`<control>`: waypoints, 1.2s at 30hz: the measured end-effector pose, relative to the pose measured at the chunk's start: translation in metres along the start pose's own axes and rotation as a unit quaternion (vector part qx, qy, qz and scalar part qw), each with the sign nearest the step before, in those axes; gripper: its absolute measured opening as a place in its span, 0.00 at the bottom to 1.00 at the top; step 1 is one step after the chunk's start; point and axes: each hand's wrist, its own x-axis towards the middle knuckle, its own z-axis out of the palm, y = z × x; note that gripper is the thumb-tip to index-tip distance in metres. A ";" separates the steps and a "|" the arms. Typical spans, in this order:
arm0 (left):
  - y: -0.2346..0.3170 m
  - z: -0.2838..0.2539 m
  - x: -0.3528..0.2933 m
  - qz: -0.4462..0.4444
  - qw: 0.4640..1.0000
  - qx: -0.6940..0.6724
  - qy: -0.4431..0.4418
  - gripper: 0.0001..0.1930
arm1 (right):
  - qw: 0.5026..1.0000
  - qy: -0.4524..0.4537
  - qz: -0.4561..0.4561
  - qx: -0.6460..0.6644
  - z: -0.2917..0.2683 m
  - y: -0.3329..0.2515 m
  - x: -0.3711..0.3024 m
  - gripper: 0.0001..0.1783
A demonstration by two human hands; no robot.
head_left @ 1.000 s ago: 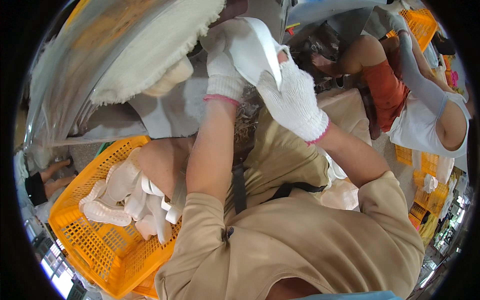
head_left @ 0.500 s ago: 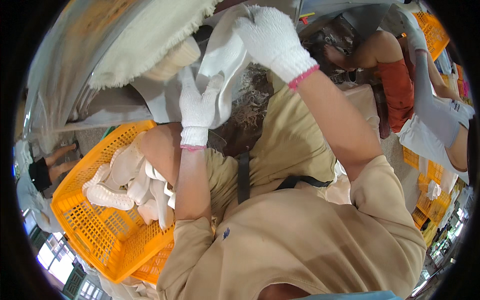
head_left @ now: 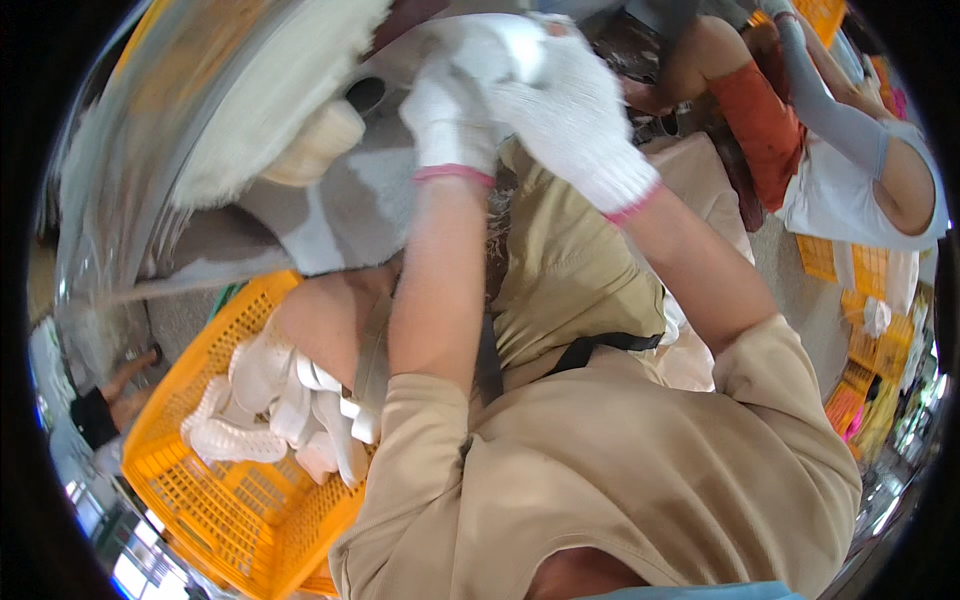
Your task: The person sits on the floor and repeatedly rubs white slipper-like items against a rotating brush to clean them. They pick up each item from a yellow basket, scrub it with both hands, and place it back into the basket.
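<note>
A white shoe sole [head_left: 508, 48], its outline blurred, lies between my two gloved hands at the top of the view. My left hand [head_left: 450, 115], in a white knit glove with a pink cuff, is closed round its near side. From the right, my right hand [head_left: 575, 115], gloved the same way, grips it too and overlaps the left hand's fingers. Left of the hands stands a large brush wheel [head_left: 285, 110] with pale bristles and a light-coloured hub [head_left: 318, 145]. A visible gap separates the sole from this wheel.
An orange crate [head_left: 190, 480] at my left holds several white soles [head_left: 240, 440]. A clear plastic sheet [head_left: 110, 170] hangs beside the wheel, above a grey metal surface [head_left: 350, 215]. Another person in orange shorts [head_left: 755, 125] sits at the right, near more orange crates [head_left: 865, 270].
My left hand has moved up and right to meet the right hand. The sole has shifted right, away from the wheel, and now lies more across. My view has shifted slightly.
</note>
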 end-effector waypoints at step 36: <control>0.059 -0.121 -0.023 -0.037 0.998 -0.046 0.005 0.20 | 0.934 -0.205 -0.251 -0.151 0.085 -0.060 -0.042 0.12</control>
